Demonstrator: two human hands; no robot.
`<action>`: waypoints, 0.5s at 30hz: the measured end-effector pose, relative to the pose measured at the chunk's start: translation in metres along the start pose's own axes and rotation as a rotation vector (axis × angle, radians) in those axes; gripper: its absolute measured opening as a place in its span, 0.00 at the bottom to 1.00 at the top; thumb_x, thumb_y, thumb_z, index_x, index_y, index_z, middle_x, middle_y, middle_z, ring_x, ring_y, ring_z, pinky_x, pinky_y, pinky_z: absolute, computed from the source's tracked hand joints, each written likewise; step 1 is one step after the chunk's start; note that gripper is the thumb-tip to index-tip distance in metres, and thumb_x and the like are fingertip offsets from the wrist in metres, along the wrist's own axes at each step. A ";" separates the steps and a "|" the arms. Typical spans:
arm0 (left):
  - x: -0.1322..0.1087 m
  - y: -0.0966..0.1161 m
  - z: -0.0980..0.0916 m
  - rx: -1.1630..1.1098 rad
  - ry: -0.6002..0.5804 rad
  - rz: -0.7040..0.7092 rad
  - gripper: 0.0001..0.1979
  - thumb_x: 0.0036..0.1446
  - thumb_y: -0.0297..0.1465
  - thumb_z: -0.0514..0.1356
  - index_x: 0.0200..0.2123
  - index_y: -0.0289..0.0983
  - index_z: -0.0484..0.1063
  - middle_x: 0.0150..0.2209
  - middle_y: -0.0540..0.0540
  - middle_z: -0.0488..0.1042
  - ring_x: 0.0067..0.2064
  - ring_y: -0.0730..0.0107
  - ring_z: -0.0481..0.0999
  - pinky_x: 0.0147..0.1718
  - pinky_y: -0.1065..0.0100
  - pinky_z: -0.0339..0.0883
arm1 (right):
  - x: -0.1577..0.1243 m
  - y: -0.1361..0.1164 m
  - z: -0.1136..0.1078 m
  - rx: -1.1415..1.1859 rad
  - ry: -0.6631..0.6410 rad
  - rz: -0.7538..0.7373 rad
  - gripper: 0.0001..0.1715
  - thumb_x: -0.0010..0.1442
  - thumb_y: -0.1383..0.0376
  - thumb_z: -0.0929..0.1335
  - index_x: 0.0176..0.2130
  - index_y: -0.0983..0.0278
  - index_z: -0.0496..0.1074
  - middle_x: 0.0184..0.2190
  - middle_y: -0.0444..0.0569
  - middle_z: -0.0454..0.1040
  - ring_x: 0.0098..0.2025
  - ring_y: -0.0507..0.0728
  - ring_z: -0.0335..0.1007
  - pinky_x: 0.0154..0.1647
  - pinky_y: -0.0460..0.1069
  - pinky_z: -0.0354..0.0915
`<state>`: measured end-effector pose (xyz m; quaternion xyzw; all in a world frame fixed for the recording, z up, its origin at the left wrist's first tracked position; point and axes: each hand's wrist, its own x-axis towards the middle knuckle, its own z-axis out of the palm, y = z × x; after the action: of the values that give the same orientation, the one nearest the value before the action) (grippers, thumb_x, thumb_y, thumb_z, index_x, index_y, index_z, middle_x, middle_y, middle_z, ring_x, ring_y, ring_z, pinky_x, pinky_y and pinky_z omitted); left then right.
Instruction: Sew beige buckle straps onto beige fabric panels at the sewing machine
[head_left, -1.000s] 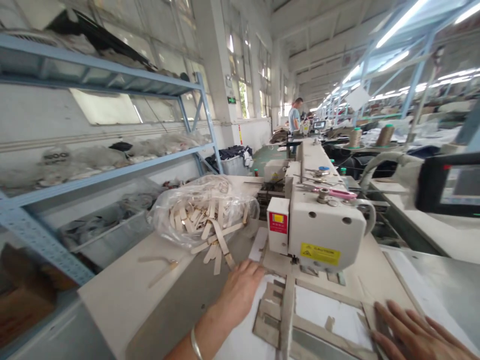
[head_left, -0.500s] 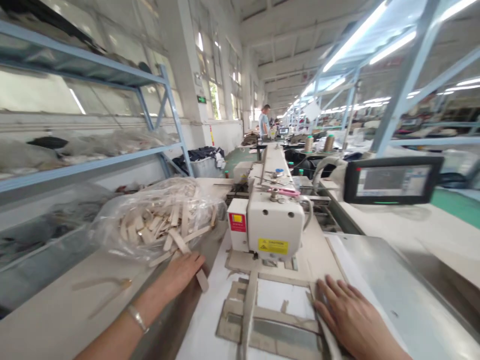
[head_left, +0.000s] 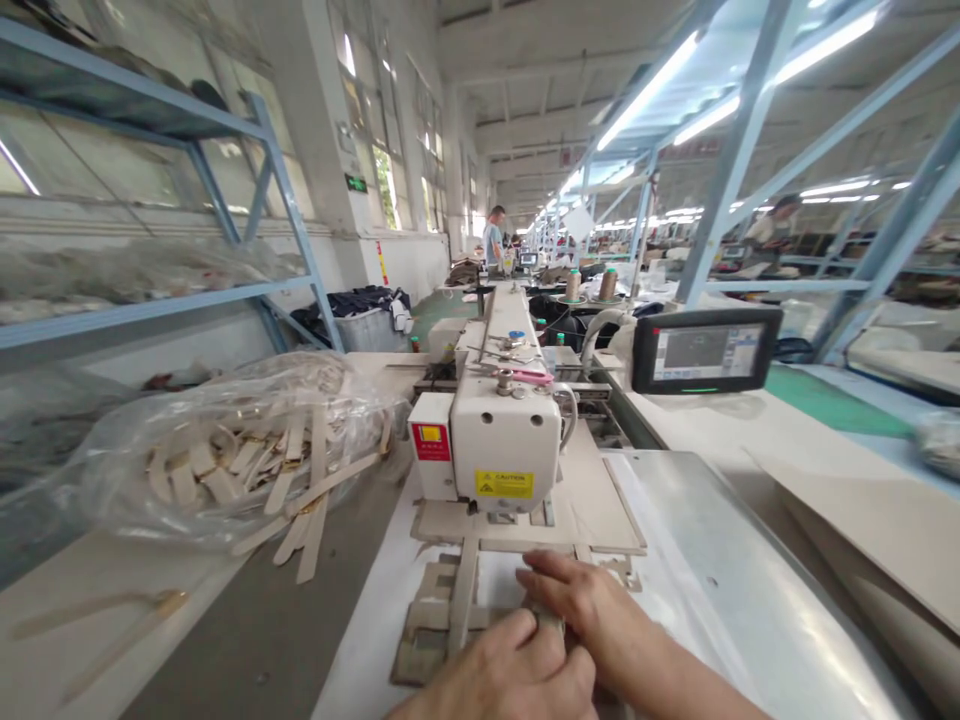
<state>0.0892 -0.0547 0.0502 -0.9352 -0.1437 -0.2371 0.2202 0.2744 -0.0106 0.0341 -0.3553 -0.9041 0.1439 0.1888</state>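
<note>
My left hand (head_left: 514,665) is closed, its fingers curled over the cardboard template (head_left: 420,640) in front of the sewing machine head (head_left: 506,440). My right hand (head_left: 600,610) touches it from the right, fingers bent and held close together. A small greyish bit shows between the two hands, but what they pinch is hidden. A pale strap (head_left: 466,590) lies lengthwise in the template, left of my hands. Further left, several beige straps (head_left: 319,500) spill from a clear plastic bag (head_left: 225,400).
A control screen (head_left: 705,350) stands at the right, beyond a metal plate (head_left: 697,520). Scissors with pink handles (head_left: 529,376) lie atop the machine. One looped strap (head_left: 97,620) is at the front left. A blue shelf rack (head_left: 285,210) and a distant person (head_left: 493,240) are behind.
My left hand has left the loose straps and come right, onto the template. My right hand has moved inward to meet it. The view has turned slightly right.
</note>
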 end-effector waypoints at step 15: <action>-0.017 -0.008 0.034 -0.192 -0.166 -0.387 0.03 0.65 0.24 0.58 0.41 0.36 0.69 0.49 0.41 0.73 0.50 0.59 0.75 0.46 0.66 0.76 | 0.024 0.042 0.042 -0.114 0.108 0.165 0.38 0.54 0.75 0.63 0.64 0.74 0.64 0.62 0.67 0.68 0.63 0.63 0.66 0.62 0.58 0.67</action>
<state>0.0846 -0.0340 0.0174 -0.9232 -0.3148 -0.2097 0.0680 0.2642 0.0301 -0.0139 -0.4459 -0.8671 0.0880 0.2041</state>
